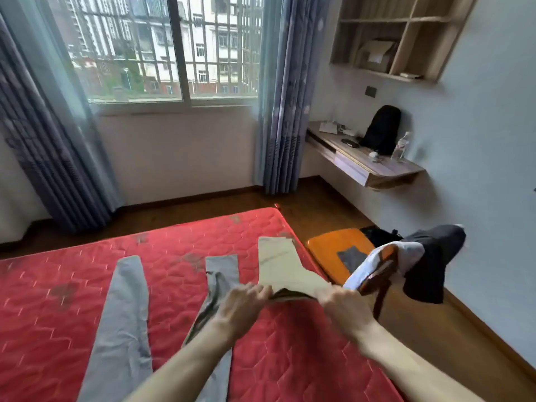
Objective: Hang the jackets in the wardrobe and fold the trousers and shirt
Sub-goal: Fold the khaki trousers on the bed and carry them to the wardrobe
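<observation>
Gripped beige trousers [285,265] at waistband with left hand [242,307] and right hand [345,307] on bed [290,358], fold barely begun; grey trousers [127,314] unfolded, chair clothes [406,256] untouched.

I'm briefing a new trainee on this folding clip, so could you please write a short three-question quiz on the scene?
1. True or false: both hands grip the beige trousers.
2. Which lies left of the beige pair on the mattress? A) grey trousers B) a towel C) a pillow
3. Fill in: clothes are piled on the ___ chair right of the bed.

Key:
1. True: the left hand and right hand each hold the waist end.
2. A: the grey trousers lie spread flat.
3. Orange: the chair bears the clothes pile.
</observation>
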The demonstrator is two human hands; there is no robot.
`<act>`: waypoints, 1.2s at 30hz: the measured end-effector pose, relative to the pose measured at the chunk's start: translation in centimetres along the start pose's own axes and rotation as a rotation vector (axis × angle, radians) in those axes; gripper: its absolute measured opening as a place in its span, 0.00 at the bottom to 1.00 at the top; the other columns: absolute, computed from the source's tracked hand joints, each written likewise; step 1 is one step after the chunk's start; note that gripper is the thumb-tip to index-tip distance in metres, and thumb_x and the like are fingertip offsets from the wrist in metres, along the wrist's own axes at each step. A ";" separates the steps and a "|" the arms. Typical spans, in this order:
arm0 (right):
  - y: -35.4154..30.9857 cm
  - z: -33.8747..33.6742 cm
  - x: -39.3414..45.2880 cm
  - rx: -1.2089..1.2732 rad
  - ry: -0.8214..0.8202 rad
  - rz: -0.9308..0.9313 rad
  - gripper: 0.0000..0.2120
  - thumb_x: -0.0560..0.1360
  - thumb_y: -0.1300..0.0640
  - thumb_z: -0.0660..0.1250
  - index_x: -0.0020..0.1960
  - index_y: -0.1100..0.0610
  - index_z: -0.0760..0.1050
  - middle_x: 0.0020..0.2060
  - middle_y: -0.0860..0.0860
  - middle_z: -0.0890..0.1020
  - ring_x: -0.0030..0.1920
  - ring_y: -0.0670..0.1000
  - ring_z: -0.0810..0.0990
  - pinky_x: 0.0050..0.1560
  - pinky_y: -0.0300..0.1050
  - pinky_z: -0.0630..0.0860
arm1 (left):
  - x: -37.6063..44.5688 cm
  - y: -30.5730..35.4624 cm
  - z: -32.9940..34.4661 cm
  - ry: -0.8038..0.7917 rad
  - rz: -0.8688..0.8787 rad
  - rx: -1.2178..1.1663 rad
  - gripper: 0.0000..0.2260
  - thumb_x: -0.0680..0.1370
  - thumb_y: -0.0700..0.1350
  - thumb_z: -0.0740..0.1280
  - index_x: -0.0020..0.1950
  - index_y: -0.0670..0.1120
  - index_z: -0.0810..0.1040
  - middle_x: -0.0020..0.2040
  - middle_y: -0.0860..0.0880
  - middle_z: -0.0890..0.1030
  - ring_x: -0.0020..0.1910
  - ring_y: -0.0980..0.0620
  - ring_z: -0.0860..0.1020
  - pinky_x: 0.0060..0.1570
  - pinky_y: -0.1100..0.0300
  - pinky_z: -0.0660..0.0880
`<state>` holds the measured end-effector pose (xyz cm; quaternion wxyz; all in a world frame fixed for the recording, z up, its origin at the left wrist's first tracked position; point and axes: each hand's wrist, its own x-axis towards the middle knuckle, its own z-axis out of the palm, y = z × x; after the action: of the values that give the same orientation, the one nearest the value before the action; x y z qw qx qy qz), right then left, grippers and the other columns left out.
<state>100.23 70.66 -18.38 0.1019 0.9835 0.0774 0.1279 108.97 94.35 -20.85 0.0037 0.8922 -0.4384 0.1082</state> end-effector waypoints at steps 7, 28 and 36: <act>-9.7 19.8 -12.2 0.215 -0.401 0.111 0.26 0.30 0.56 0.84 0.23 0.55 0.76 0.17 0.51 0.74 0.16 0.47 0.75 0.14 0.35 0.66 | -10.5 10.0 21.7 -0.361 -0.141 -0.135 0.18 0.43 0.45 0.83 0.28 0.47 0.82 0.23 0.49 0.76 0.20 0.56 0.77 0.18 0.66 0.67; -23.3 41.1 -37.6 0.263 -0.754 0.087 0.29 0.60 0.31 0.77 0.47 0.54 0.84 0.44 0.51 0.85 0.42 0.54 0.84 0.34 0.48 0.81 | -30.7 22.7 44.6 -0.608 0.042 -0.377 0.18 0.63 0.56 0.70 0.48 0.49 0.79 0.50 0.49 0.82 0.46 0.47 0.81 0.42 0.52 0.80; -22.7 44.8 -30.9 0.398 -0.277 0.247 0.17 0.83 0.51 0.59 0.64 0.57 0.81 0.66 0.55 0.81 0.70 0.57 0.79 0.65 0.54 0.79 | -26.6 22.1 46.9 -0.435 -0.228 -0.375 0.27 0.77 0.48 0.59 0.75 0.41 0.75 0.75 0.42 0.75 0.75 0.41 0.73 0.73 0.45 0.65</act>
<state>79.82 79.00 -73.11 -0.1004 0.9943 -0.0340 -0.0140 84.81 96.73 -73.85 0.0866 0.9216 -0.3383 -0.1693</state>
